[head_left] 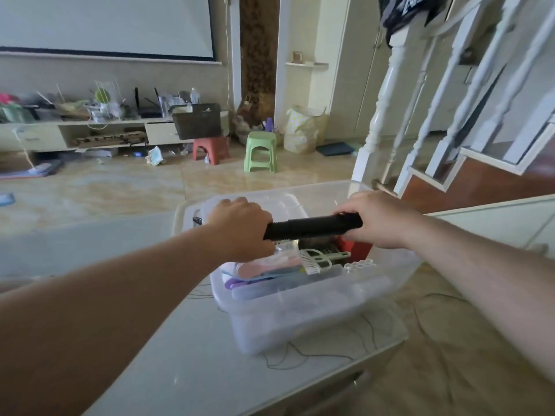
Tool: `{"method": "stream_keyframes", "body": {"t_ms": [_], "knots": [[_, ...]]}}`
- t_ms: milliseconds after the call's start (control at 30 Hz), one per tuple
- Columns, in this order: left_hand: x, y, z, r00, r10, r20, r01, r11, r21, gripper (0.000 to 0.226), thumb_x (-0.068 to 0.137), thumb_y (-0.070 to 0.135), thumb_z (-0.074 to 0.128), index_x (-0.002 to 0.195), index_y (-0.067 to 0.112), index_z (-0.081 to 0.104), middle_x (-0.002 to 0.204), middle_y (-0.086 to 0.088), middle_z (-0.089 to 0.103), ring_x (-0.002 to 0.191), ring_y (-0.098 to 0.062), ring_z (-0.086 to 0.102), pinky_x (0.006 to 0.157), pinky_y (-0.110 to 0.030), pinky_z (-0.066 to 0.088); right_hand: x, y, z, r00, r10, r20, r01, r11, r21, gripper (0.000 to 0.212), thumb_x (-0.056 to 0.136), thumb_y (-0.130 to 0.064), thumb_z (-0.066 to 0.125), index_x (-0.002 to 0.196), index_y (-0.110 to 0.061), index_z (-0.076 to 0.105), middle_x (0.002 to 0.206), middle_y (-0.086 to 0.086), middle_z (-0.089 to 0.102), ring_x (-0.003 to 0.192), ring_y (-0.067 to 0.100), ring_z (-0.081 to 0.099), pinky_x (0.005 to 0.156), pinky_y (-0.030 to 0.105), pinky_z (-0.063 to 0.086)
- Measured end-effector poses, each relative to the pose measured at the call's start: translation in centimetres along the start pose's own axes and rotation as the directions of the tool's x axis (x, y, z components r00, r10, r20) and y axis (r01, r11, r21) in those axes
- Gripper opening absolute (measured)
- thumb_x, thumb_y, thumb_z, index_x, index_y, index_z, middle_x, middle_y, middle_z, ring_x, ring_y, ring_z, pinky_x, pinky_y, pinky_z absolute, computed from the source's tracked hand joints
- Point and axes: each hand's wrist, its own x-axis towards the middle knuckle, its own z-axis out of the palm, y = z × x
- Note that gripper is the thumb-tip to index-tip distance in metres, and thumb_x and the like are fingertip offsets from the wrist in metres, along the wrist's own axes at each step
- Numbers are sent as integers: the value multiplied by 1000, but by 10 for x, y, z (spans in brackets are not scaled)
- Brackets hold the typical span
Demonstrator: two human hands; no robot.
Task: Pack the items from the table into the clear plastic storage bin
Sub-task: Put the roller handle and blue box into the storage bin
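Both hands are on a long black ribbed plastic bar (pixel 312 226), held level right over the clear plastic storage bin (pixel 300 313). The left hand (pixel 240 228) has its fingers wrapped round one end, and the right hand (pixel 375 219) is curled round the other. The bin sits on the white glossy table (pixel 186 355) and already holds a pale green slotted plastic scoop (pixel 318 258), some pink and purple bits and a red box (pixel 357 249).
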Motion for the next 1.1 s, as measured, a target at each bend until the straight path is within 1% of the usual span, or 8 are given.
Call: {"method": "stream_keyframes", "body": {"t_ms": [133, 267, 433, 600, 800, 933, 1033, 1100], "knots": [[22, -35, 14, 993, -84, 83, 60, 964, 261, 26, 82, 54, 62, 93, 30, 68, 80, 9, 57, 85, -17, 51, 80, -34, 40, 56, -24, 23, 1000, -6, -13, 6, 1000, 28, 40, 79, -44, 82, 115, -44, 62, 102, -13, 63, 97, 19, 59, 83, 41, 54], [33, -48, 32, 945, -218, 244, 145, 947, 286, 18, 79, 41, 76, 87, 28, 68, 77, 7, 62, 79, -15, 51, 84, -36, 38, 102, -52, 48, 995, -50, 86, 55, 997, -53, 26, 84, -36, 80, 102, -36, 62, 94, -9, 61, 84, 16, 57, 75, 42, 56], [49, -37, 49, 933, -302, 197, 204, 892, 403, 17, 84, 27, 74, 78, 21, 60, 80, 0, 58, 94, -23, 53, 103, -43, 36, 127, -54, 83, 991, -53, 124, 65, 993, -94, 21, 88, -37, 74, 104, -39, 61, 95, -5, 59, 82, 18, 56, 68, 38, 54], [57, -35, 56, 939, -285, 190, 176, 877, 446, 21, 84, 30, 78, 79, 20, 61, 78, 1, 62, 79, -20, 56, 98, -43, 39, 130, -48, 103, 997, -63, 51, 69, 987, -147, 32, 89, -47, 74, 120, -47, 66, 108, -4, 48, 117, 26, 47, 77, 40, 46], [58, -36, 55, 915, -225, 336, 65, 903, 425, 14, 89, 20, 71, 79, 23, 60, 79, 5, 61, 73, -16, 48, 108, -46, 31, 126, -50, 101, 983, -55, 173, 70, 994, -83, 39, 90, -48, 71, 128, -44, 67, 114, -6, 64, 107, 25, 60, 85, 43, 56], [49, -46, 48, 907, -118, 404, 31, 976, 216, 9, 95, 25, 57, 93, 24, 66, 95, 5, 64, 83, -16, 55, 103, -40, 39, 117, -49, 92, 969, -50, 243, 92, 982, -164, 59, 92, -55, 66, 148, -48, 48, 135, -5, 61, 121, 29, 58, 84, 40, 49], [20, -68, 34, 978, -50, 204, 81, 986, -148, 37, 100, 28, 52, 134, 33, 64, 136, 10, 62, 125, -16, 55, 110, -36, 41, 115, -60, 70, 989, -38, 143, 57, 990, -131, 59, 97, -51, 61, 152, -43, 43, 137, -3, 61, 124, 29, 57, 94, 44, 52], [-16, -90, 17, 995, -97, 12, 95, 944, -315, 36, 102, 22, 51, 131, 37, 66, 122, 17, 63, 111, -6, 53, 101, -25, 37, 112, -82, 50, 994, -98, 49, 102, 991, -81, 46, 100, -42, 58, 146, -37, 56, 116, -4, 59, 111, 25, 58, 88, 40, 50]]}}
